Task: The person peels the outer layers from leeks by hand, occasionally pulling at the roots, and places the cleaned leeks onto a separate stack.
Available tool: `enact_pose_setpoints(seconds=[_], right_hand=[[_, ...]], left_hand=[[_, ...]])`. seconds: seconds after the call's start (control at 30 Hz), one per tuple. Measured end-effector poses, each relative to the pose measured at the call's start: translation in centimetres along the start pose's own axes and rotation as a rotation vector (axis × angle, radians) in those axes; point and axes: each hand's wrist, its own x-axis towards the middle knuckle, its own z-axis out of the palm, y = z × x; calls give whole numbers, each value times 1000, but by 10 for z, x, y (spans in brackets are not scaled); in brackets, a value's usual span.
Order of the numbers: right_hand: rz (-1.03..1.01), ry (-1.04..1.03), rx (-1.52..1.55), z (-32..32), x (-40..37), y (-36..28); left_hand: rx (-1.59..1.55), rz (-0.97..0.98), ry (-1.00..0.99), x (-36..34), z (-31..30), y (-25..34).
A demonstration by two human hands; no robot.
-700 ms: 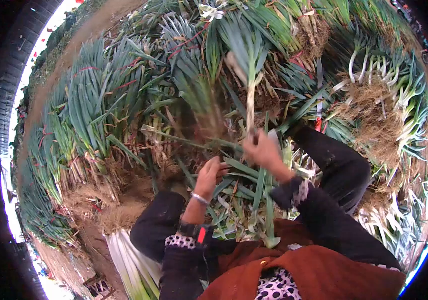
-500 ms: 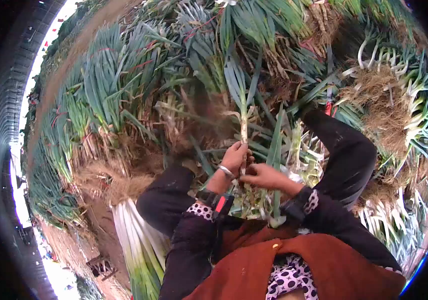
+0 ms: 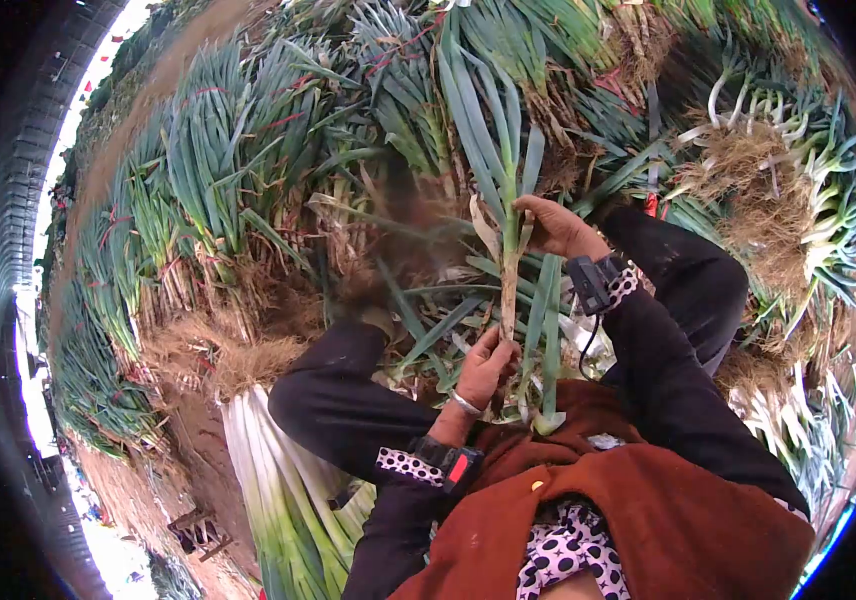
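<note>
A long green onion (image 3: 510, 280) stands nearly upright in front of me, its green leaves fanning out at the top and dry brownish skin along its stem. Low on the stem, near the root end, my left hand (image 3: 488, 368) is closed around it. Higher up, where the leaves begin, my right hand (image 3: 560, 230) pinches it from the right side. A loose strip of dry outer leaf (image 3: 485, 225) hangs off the stem's left side. Across my lap lies another green onion piece (image 3: 548, 385) with a pale end, just right of my left hand.
Cleaned green onions with white stems (image 3: 278, 480) lie beside my left knee. Bundles of unpeeled green onions (image 3: 213, 160) cover the ground ahead and left. More, with brown roots (image 3: 763, 220), lie at the right. Loose leaves are scattered between my legs.
My right hand has moved up the stem to the leaf base. My left hand has dropped slightly toward my lap, and the green onion has shifted a little right.
</note>
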Motion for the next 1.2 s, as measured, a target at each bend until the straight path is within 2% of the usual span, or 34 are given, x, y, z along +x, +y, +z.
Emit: enact_pose_setpoints(seconds=[0.03,0.1,0.17,0.2,0.23,0.27,0.37,0.47,0.53,0.6,0.67,0.7,0.73,0.77,0.8,0.83,0.87,0.9,0.93,0.97,1.03,1.07,1.1,1.13,1.17,1.2], right_hand=[[0,-58,17,12,-9,-8],[-22,-7,-79,30,-21,-20],[-48,41,-172,34,-19,-23],[-56,35,-239,35,-15,-24],[-65,28,-308,36,-13,-24],[-67,26,-308,37,-11,-23],[-103,84,-241,43,-4,-20],[-88,-39,-232,40,2,-19],[-137,60,-141,71,-24,-26],[-128,14,-88,67,-14,-19],[-116,-39,-38,65,-9,-13],[-129,-83,53,77,-24,-15],[-142,-128,145,87,-33,-18],[-54,-223,154,86,-36,-20],[-55,-228,154,93,-41,-20],[-56,-177,161,102,-48,-19],[-56,-126,168,107,-52,-19],[-136,-115,61,79,-15,1],[-136,-117,63,82,-17,1],[-260,-35,-105,85,-19,2],[-452,77,-380,85,-11,11],[-446,70,-382,90,-14,12],[-468,-14,-510,98,-21,10],[-489,-100,-637,105,-27,10],[-511,-147,-611,109,-31,15],[-507,-158,-617,110,-27,21]], left_hand=[[8,29,-1,2,0,-1],[14,57,-3,5,-3,-3],[190,103,120,10,-7,-6],[191,105,120,13,-9,-7],[165,198,191,17,-9,-9],[139,291,262,20,-10,-11],[87,312,306,24,-19,-9],[43,330,332,20,-17,-1],[-28,327,229,14,-17,9],[-27,290,170,11,-16,15],[-608,0,-232,5,-8,28],[-717,-91,-349,9,-14,25],[-717,-81,-345,12,-16,23],[-804,-101,-443,14,-16,20],[-888,-123,-543,18,-17,15],[-921,-91,-745,27,-16,9],[-919,-88,-744,28,-21,4],[-658,-123,-511,20,-10,21],[-397,-155,-278,17,-5,35],[-109,-66,-239,29,-14,37],[99,256,-43,101,-66,16],[32,231,23,94,-57,56],[-36,208,89,79,-40,106],[-12,299,42,76,-28,135],[13,390,-5,79,-23,152],[8,397,5,86,-24,159]])
